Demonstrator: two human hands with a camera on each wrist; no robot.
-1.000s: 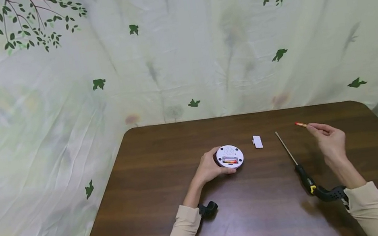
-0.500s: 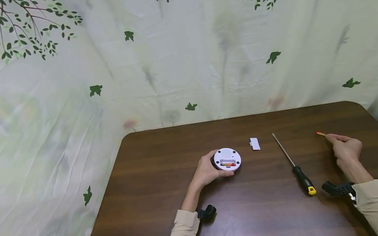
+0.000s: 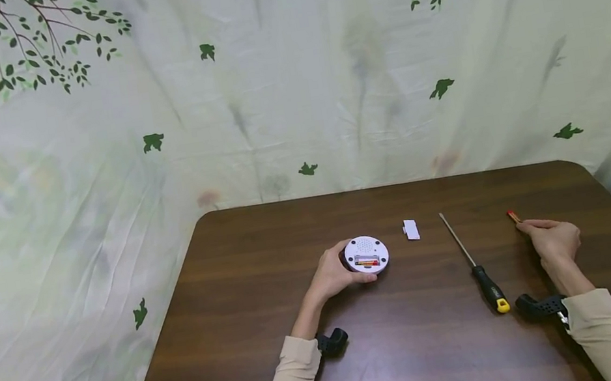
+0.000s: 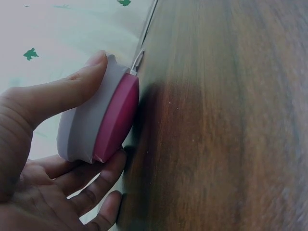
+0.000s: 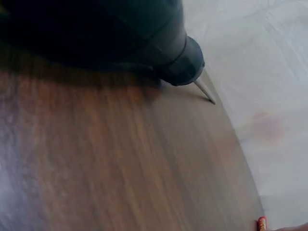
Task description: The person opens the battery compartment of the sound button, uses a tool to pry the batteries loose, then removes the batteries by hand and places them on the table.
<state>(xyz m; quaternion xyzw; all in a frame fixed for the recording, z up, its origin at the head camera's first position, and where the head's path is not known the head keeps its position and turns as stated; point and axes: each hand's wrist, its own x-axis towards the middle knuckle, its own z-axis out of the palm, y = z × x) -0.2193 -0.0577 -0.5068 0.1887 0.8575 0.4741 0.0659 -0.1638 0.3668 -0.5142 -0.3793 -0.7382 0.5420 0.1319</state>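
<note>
My left hand (image 3: 332, 273) grips a round device (image 3: 365, 245) by its rim, thumb on the near side. Its white underside faces up, with a small compartment in which a red-and-gold battery (image 3: 367, 264) lies. In the left wrist view the device shows a white half and a pink half (image 4: 117, 118), close above the tabletop. My right hand (image 3: 556, 240), low over the table at the right, pinches another red-and-gold battery (image 3: 513, 216) near one end. Only that battery's red end (image 5: 261, 223) and a sliver of finger appear in the right wrist view.
A screwdriver (image 3: 490, 290) with a black-and-yellow handle lies between the hands. Behind it to the left lies a small white cover (image 3: 411, 230). The brown wooden table (image 3: 402, 360) ends at a leaf-printed cloth (image 3: 325, 82).
My right hand has moved right and lower with its battery, away from the screwdriver, then slightly back left while the battery turned steeper. My left hand keeps its hold on the device.
</note>
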